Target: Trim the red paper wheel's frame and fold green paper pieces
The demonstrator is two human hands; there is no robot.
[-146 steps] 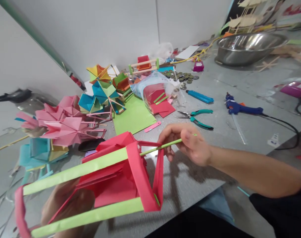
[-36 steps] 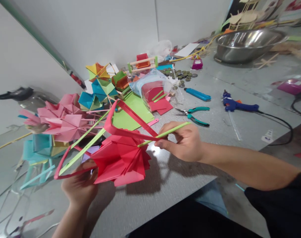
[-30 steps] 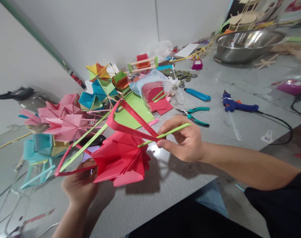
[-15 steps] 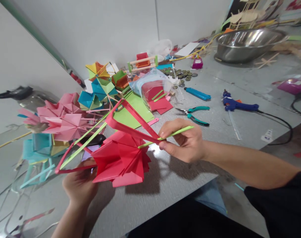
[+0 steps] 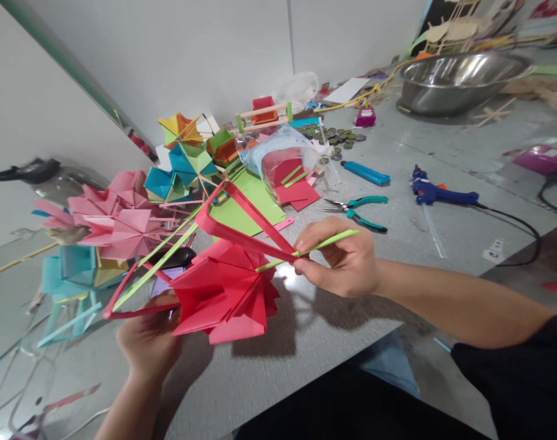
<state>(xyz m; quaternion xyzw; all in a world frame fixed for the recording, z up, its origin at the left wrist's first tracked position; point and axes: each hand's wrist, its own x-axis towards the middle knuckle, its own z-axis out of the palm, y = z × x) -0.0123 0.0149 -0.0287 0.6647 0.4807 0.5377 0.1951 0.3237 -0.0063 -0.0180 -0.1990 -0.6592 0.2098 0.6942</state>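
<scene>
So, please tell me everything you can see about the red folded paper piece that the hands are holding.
The red paper pinwheel looks made of folded card, with pleats fanning from a centre like a rosette. It is held above the grey table, tilted. A frame of red and light green strips surrounds it. A thin green stick runs into its centre. The left hand has a grip on the lower frame edge; the right hand pinches the stick.

Your red folded paper wheel [image 5: 223, 296] hides your left hand's [image 5: 148, 339] fingertips, and the frame's top right edge cuts off the steel mixing bowl [image 5: 457, 79].
</scene>
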